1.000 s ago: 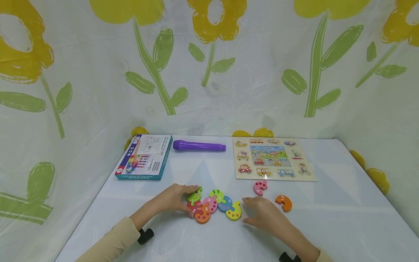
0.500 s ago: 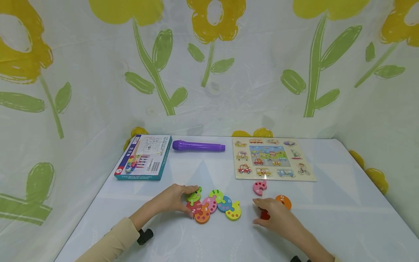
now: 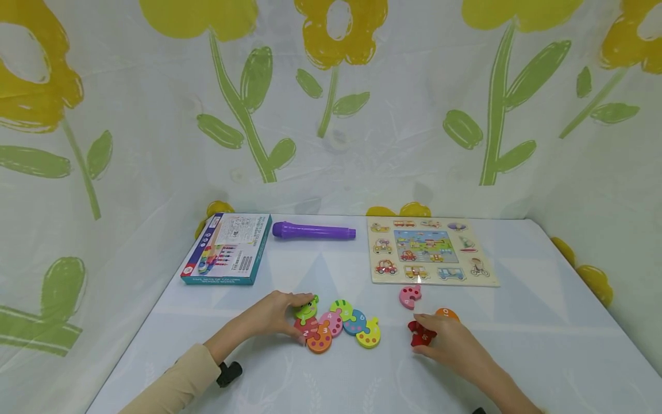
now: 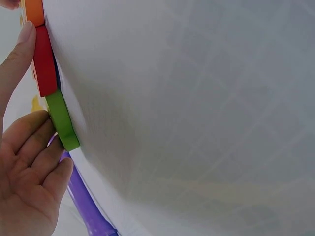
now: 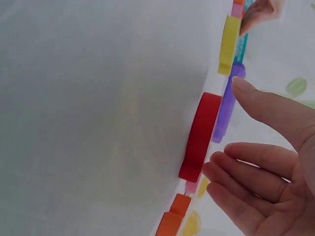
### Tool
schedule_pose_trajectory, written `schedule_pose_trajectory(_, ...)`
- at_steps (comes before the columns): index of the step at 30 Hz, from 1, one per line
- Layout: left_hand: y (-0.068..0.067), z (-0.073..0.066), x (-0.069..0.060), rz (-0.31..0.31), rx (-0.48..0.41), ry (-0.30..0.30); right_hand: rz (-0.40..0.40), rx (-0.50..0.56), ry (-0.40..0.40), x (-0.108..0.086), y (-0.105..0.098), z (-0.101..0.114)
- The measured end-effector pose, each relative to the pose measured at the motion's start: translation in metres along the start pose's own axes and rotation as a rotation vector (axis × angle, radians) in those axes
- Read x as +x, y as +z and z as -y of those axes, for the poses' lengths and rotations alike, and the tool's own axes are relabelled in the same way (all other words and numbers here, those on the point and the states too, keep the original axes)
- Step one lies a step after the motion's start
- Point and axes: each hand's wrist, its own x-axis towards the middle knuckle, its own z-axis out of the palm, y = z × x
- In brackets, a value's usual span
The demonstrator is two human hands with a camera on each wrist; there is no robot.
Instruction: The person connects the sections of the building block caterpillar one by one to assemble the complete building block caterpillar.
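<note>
In the head view a caterpillar number puzzle [image 3: 331, 325] of joined coloured pieces lies on the table, its green smiling head at the left end. My left hand [image 3: 279, 313] holds that end, fingers at the green head [image 4: 62, 120] and thumb on the red piece [image 4: 45, 61]. A loose red puzzle piece [image 3: 422, 333] lies right of the yellow end piece [image 3: 369, 334]. Around the loose piece, my right hand [image 3: 450, 342] has thumb and fingers spread; the right wrist view shows the fingertips close beside it [image 5: 201, 137].
A pink piece [image 3: 410, 296] lies above the red one. An orange piece [image 3: 447, 313] is partly hidden behind my right hand. Farther back are a boxed set [image 3: 227, 247], a purple microphone-shaped toy [image 3: 314, 231] and a wooden vehicle puzzle board [image 3: 433, 251].
My right hand has moved right, away from the yellow end piece, to the loose red piece, which has come into view. My left hand stays at the caterpillar's head.
</note>
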Motion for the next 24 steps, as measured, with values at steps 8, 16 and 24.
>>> schedule_pose_trajectory(8,-0.0005,-0.0005,-0.0001,0.003,-0.008,0.003,0.029,-0.001,0.033,0.0014,0.0005,-0.0072)
schedule_pose_trajectory(16,-0.0005,-0.0009,0.0003,0.003,-0.006,-0.015,0.014,0.019,0.025,0.0023,0.0026,-0.0086)
schedule_pose_trajectory(24,-0.0006,-0.0018,-0.0005,0.009,-0.002,-0.020,0.033,0.011,0.034,0.0041,-0.0001,-0.0056)
